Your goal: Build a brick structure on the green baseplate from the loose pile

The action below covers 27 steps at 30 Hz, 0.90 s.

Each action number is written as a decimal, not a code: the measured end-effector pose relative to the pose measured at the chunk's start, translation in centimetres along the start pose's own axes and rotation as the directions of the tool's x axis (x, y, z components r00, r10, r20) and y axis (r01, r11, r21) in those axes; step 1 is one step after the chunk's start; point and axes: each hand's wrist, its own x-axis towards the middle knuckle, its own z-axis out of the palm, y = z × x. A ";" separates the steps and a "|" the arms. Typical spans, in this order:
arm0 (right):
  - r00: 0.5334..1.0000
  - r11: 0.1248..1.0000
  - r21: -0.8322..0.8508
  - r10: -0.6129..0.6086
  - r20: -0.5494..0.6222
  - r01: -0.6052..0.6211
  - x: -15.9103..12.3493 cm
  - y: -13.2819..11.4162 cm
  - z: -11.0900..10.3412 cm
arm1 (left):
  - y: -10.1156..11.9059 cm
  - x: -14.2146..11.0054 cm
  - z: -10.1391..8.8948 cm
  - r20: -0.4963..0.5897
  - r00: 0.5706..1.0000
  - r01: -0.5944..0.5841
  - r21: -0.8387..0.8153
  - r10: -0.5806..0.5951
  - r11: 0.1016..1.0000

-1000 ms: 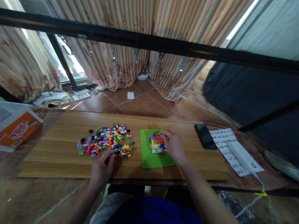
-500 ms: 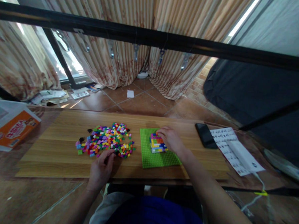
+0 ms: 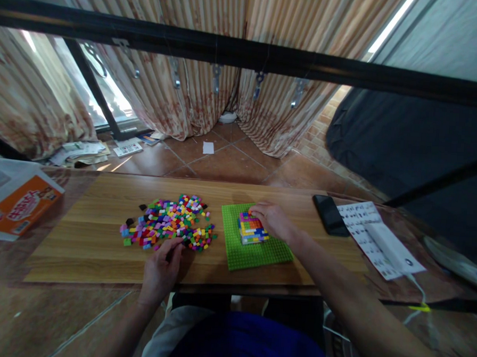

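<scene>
A green studded baseplate (image 3: 234, 257) lies on the wooden board, carrying a small block of stacked toy bricks (image 3: 252, 233) in layers of yellow, blue, white, red and pink. My right hand (image 3: 274, 220) reaches over the block's far right side. Its fingers are pinched on a small orange-red toy brick (image 3: 250, 212) at the block's top far edge; the fingers partly cover it. My left hand (image 3: 164, 262) rests at the near edge of a loose pile of coloured bricks (image 3: 172, 220). Its thumb and fingers are drawn together, and whatever lies between them is too small to make out.
A black phone (image 3: 330, 215) and a printed white sheet (image 3: 373, 236) with a cable lie to the right. On the left stands a clear plastic box (image 3: 23, 202) with an orange label. A black bar (image 3: 229, 53) crosses the view above the board.
The green baseplate has turned slightly, its near right corner shifting outward. My right hand stays at the block's top, nearly unmoved. My left hand keeps its place by the pile.
</scene>
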 end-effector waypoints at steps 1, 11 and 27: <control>1.000 1.000 -0.027 -0.013 0.018 0.014 0.2 0.0 0.0 | 0.0 0.0 0.0 -0.005 1.000 -0.004 0.013 0.004 1.000; 0.982 0.963 -0.242 -0.081 0.170 0.121 0.4 -0.8 -0.4 | -0.1 0.0 0.0 -0.013 0.999 -0.039 0.013 0.039 0.999; 0.994 0.974 0.216 0.087 -0.063 -0.071 -3.4 -0.7 0.0 | 0.1 0.0 -0.2 -0.028 0.997 -0.067 0.058 0.069 0.996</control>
